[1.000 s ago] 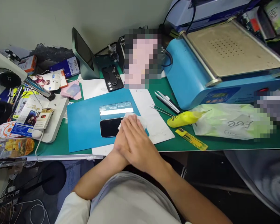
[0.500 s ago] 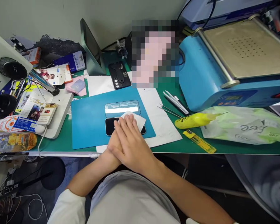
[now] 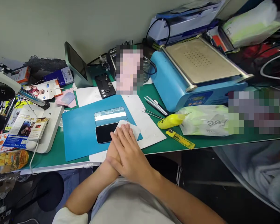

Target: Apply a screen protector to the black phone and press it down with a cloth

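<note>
A phone (image 3: 106, 133) with a dark screen lies flat on a blue mat (image 3: 78, 133), its right part covered. Over that part is a white wipe (image 3: 135, 130), pressed down under both hands. My right hand (image 3: 128, 152) lies across the top with its fingers stretched out. Beneath it is my left hand (image 3: 112, 152), whose fingers are mostly hidden. Just beyond the phone rests a clear screen protector (image 3: 110, 115) with a white band.
Right of the mat are tweezers (image 3: 152, 114), a yellow bottle (image 3: 170, 121), a yellow blade case (image 3: 180, 139) and a wipes pack (image 3: 205, 121). A blue heating-plate machine (image 3: 168, 84) stands behind them. At left is a white stand base (image 3: 53, 124); a black phone case (image 3: 105, 86) lies behind.
The camera view has swung to the right. My stacked hands and the wipe have slid right along the phone, baring more of its screen on the left.
</note>
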Demonstrator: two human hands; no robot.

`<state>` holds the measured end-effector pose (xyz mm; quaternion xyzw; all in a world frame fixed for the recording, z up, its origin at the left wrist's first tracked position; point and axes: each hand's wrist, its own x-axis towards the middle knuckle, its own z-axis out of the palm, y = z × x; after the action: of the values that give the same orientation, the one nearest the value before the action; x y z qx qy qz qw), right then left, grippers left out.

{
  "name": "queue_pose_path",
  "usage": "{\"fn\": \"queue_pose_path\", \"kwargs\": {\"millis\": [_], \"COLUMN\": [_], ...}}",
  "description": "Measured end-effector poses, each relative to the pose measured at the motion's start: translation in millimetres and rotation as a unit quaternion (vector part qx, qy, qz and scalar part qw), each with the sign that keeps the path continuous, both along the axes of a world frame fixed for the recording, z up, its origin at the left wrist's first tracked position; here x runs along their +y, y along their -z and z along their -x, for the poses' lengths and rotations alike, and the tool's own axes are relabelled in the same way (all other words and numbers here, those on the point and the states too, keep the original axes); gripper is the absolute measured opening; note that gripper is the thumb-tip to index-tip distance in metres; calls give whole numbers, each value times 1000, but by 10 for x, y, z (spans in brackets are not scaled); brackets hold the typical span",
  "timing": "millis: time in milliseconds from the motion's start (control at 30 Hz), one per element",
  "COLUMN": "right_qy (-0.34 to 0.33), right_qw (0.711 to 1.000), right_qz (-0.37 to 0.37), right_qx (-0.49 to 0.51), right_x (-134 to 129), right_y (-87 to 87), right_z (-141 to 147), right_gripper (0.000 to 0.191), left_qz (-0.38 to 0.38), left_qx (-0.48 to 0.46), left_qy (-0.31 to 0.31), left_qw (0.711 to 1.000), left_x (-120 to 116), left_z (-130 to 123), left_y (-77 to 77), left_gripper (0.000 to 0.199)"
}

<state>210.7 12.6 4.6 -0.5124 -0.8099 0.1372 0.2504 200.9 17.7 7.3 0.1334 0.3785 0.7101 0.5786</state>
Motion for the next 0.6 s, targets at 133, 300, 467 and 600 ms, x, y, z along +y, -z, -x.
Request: {"fn": "queue_pose_path", "kwargs": {"millis": [133,300,467,600], "right_qy": [6,-42,-24,-51], "right_qw": [1000,999,999,998], "right_qz": [23,8,31,20], "right_qx": [6,24,27,30], "right_x": [65,-73,128,70], "right_y": [-36,-35,-34,-46], "right_z": [-6,65,85,135], "right_gripper": [77,74,72,71], "left_qz": [-37,-32,-38,-41], "left_qx": [-45,-18,-9,28], "left_qy": [-40,-87,-66,-92], "left_qw": [997,996,997,995], "left_x": [36,-106,82,29], "left_z": [-52,24,60,132], "left_y": [-33,22,20,49], "left_gripper": [93,94,88,90]}}
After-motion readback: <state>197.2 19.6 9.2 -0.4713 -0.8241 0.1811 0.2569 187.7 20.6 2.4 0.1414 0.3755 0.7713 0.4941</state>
